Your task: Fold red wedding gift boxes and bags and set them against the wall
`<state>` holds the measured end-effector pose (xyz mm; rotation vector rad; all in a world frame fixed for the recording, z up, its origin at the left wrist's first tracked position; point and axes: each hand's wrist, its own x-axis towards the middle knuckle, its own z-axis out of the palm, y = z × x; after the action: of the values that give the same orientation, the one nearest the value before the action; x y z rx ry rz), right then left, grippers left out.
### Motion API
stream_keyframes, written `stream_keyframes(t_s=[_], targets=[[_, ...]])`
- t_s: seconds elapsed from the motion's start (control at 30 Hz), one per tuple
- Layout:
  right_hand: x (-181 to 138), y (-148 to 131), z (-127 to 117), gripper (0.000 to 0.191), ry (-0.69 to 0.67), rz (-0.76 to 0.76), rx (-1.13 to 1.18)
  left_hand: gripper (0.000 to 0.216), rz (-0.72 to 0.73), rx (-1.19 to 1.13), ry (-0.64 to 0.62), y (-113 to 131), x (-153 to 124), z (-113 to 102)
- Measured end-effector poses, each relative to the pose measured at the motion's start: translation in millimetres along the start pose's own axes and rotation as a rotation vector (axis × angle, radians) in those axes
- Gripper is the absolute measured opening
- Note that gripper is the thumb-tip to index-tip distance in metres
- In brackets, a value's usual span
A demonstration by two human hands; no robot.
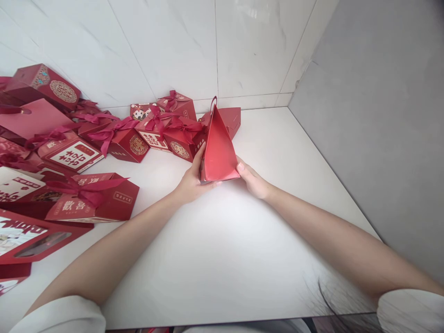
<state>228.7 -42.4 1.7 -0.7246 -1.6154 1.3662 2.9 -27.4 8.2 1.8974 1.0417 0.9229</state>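
A red paper gift bag (219, 147) stands upright on the white tabletop (222, 259), narrowing to a peak with a small loop handle at the top. My left hand (192, 181) grips its lower left edge, thumb up along the side and fingers under the base. My right hand (252, 179) presses against its lower right corner, fingers curled behind the bag and mostly hidden. Both of my forearms reach in from the bottom of the view.
Several red gift boxes with dark red ribbon bows (156, 132) crowd the back and left of the table against the white tiled wall. A ribboned box (93, 198) lies nearer on the left. A grey wall (381, 138) borders the table's right side.
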Motion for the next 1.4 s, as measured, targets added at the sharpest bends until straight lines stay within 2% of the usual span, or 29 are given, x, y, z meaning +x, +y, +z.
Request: stream_keyframes(t_s=[1.4], targets=[[-0.1,-2.1,0.2,0.067,-0.009,0.001,0.022,0.101,0.015,-0.026,-0.022,2.7,0.3,0.1]])
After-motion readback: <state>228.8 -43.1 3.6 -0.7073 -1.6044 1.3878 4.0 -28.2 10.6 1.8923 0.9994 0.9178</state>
